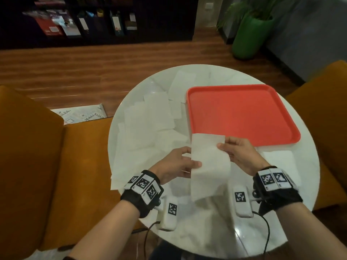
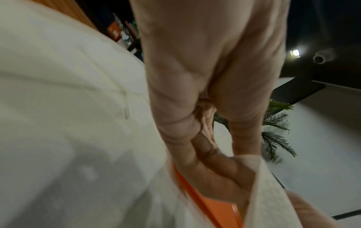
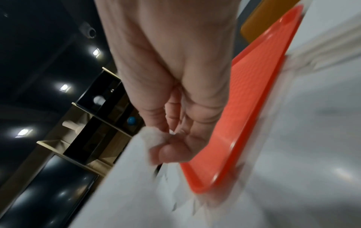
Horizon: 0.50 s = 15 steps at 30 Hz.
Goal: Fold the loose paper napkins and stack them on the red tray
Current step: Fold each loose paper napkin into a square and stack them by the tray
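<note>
I hold one white paper napkin (image 1: pixel 208 162) above the round table, in front of the red tray (image 1: pixel 242 113). My left hand (image 1: pixel 180 164) pinches its left edge and my right hand (image 1: pixel 234 149) pinches its right edge near the top. The napkin hangs down between them, its top edge overlapping the tray's near rim. The tray holds nothing. In the left wrist view my fingers (image 2: pixel 220 174) curl around the napkin (image 2: pixel 269 192). From the right wrist, my thumb and fingers (image 3: pixel 171 151) pinch a napkin corner (image 3: pixel 152 134) beside the tray (image 3: pixel 254 95).
Several loose napkins (image 1: pixel 150 117) lie spread over the left half of the white table (image 1: pixel 281 212), with another napkin (image 1: pixel 279 160) at the right near the tray. Orange seats (image 1: pixel 30 151) flank the table. A green planter (image 1: pixel 249 36) stands on the floor beyond.
</note>
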{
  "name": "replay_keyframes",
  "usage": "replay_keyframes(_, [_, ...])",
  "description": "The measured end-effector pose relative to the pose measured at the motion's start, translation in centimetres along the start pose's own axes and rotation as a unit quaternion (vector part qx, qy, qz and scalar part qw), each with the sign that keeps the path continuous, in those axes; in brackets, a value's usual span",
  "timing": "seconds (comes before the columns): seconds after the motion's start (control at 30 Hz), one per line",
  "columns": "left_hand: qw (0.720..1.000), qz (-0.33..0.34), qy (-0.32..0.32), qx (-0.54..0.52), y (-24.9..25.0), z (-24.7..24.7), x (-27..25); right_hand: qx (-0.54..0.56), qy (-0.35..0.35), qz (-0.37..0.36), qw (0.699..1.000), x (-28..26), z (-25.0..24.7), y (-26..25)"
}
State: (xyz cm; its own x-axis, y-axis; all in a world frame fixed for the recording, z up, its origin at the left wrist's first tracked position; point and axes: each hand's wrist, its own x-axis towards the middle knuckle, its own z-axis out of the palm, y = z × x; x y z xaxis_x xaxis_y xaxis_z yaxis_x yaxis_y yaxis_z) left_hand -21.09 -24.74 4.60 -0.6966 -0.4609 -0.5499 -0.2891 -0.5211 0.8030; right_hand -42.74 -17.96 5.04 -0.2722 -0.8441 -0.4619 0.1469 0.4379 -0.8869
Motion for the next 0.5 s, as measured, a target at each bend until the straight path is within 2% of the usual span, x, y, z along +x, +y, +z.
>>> replay_keyframes(0.1, [0.999, -0.01, 0.027, 0.033, -1.1, 2.3, 2.0, -0.066, 0.049, -0.001, 0.997, -0.3, -2.9, 1.6])
replay_keyframes(0.27, [0.97, -0.025, 0.095, 0.223, -3.2, 4.6, 4.9, -0.185, 0.103, 0.0, 0.977, 0.5, -6.0, 5.7])
replay_keyframes(0.5, [0.949, 0.043, 0.195, 0.245, -3.1, 4.4, 4.0, -0.223, 0.108, -0.095, 0.964, -2.7, -5.9, 6.3])
